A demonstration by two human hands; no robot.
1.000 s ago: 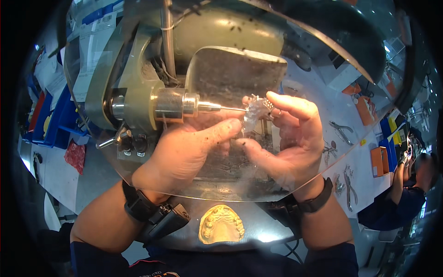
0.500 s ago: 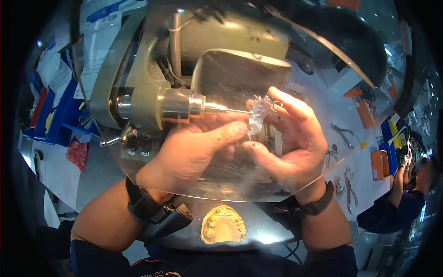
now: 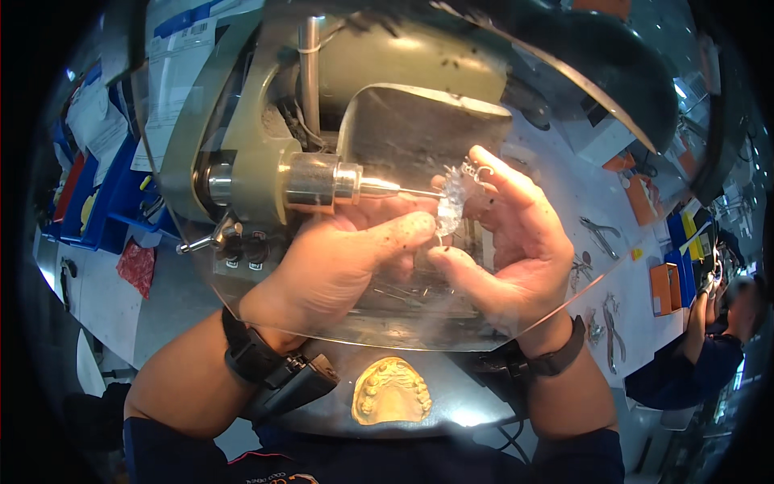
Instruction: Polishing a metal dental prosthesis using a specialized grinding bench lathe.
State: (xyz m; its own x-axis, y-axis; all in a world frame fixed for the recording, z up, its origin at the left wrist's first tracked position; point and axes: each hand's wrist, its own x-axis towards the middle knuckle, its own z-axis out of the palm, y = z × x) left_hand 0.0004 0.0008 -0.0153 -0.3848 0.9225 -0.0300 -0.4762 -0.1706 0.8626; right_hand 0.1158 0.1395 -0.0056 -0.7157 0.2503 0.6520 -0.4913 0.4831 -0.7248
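Note:
A shiny metal partial denture framework (image 3: pixel 452 203) with curved clasps is held up against the thin tip (image 3: pixel 418 193) of a bench lathe's spindle (image 3: pixel 310 182). My right hand (image 3: pixel 528 242) grips it from the right, its index finger up by the far clasps and its thumb at the near end. From the left, my left hand (image 3: pixel 339 254) pinches the near edge, thumb on top; its other fingers are partly hidden behind the thumb and under the spindle. A clear shield (image 3: pixel 403 348) lies between my view and both hands.
A yellow dental cast (image 3: pixel 393 391) rests on the near ledge. Blue bins (image 3: pixel 101 206) and a red packet (image 3: pixel 135 268) are at left. Pliers (image 3: pixel 613 335) and an orange box (image 3: pixel 665 289) lie on the right, where another person (image 3: pixel 697 359) works.
The framework has turned slightly in my fingers, so its face looks narrower and more edge-on. Both hands keep their hold in nearly the same place.

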